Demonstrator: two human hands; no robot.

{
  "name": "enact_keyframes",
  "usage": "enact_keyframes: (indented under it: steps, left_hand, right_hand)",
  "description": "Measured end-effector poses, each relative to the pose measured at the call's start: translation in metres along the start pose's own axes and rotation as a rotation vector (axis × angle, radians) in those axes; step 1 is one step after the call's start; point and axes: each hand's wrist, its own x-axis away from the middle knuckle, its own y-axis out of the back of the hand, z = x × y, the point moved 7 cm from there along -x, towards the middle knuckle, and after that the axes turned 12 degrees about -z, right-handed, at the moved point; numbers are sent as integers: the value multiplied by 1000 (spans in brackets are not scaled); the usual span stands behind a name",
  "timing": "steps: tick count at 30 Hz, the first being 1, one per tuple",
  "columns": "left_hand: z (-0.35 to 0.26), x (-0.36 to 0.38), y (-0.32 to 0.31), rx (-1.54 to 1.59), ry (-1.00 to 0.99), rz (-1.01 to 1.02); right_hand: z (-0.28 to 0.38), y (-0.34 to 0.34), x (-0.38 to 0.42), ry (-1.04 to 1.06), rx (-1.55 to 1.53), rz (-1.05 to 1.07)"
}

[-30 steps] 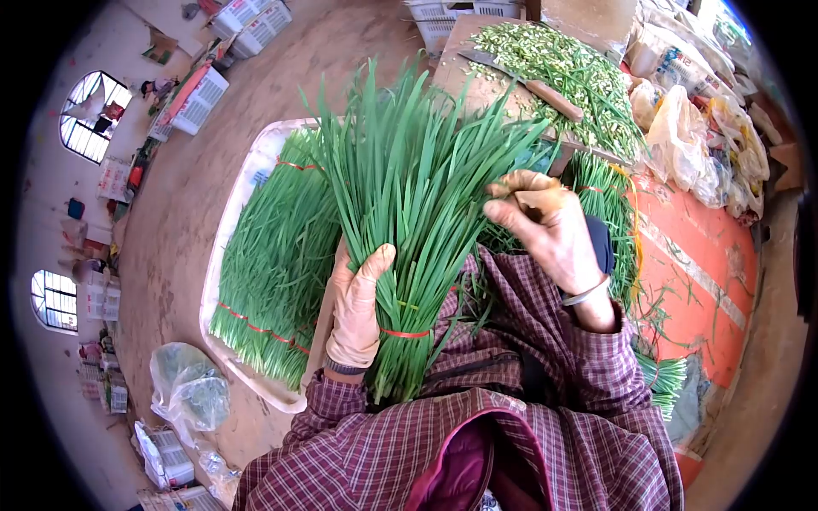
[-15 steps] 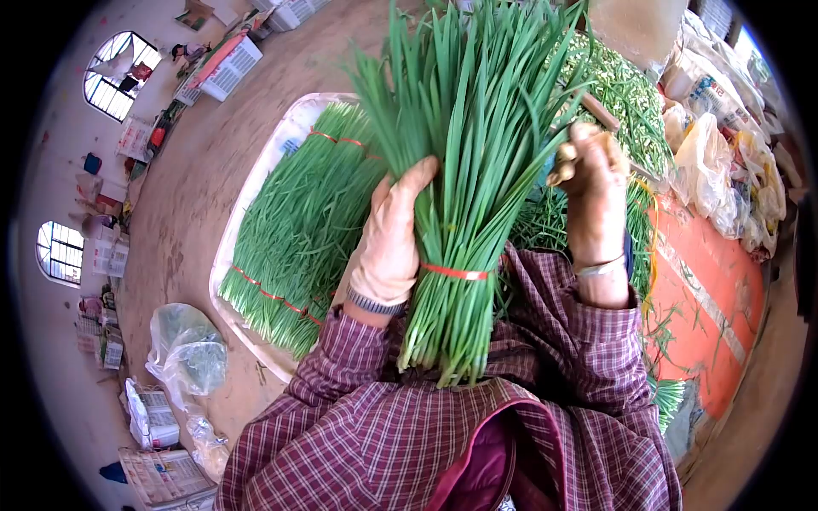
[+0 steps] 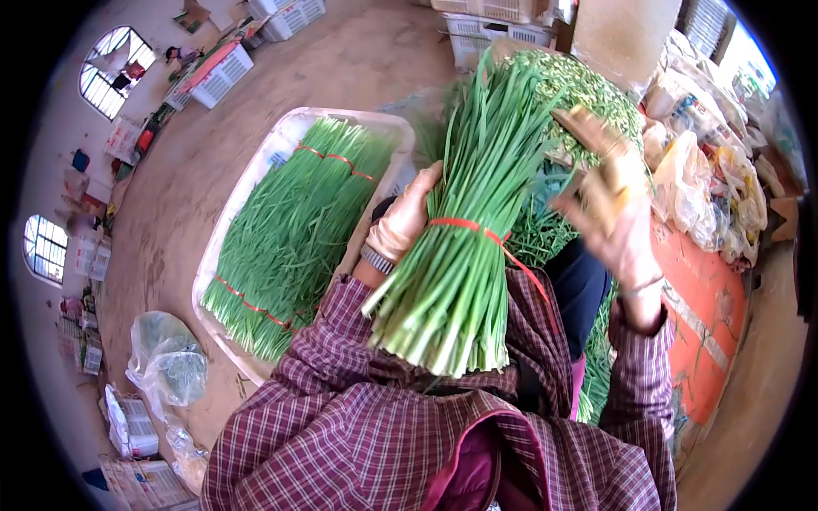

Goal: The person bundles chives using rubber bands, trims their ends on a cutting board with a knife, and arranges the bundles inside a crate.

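A thick bunch of long green stalks [image 3: 490,179] is tilted in front of me, its pale cut ends toward my lap. Around its lower part runs a red tie [image 3: 464,224] with a loose end trailing to the right. My left hand [image 3: 407,217] grips the bunch from its left side; some fingers are hidden behind it. To the right of the leaves my right hand [image 3: 618,200] is raised, its fingers apart and slightly blurred, with nothing seen in it.
On the left, a white crate [image 3: 204,268] holds tied green bunches. Loose trimmings [image 3: 588,85] are heaped behind the bunch. Plastic bags [image 3: 694,179] lie at right above an orange surface [image 3: 694,281]. A clear bag [image 3: 170,362] sits on the floor.
The bunch has tipped, its cut ends now nearer to me and its leaf tips lower. My right hand has opened and moved slightly right and down. A loose tie end now shows.
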Motion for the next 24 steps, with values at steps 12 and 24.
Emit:
enact_keyframes:
  steps: [12, 24]
  left_hand:
    - [-27, 31, 9, 668, 290, 427]
    - [-168, 56, 77, 163, -311, -186]
  right_hand:
    - [42, -60, -20, 235, 77, 157]
    - [11, -65, -9, -640, -738, 151]
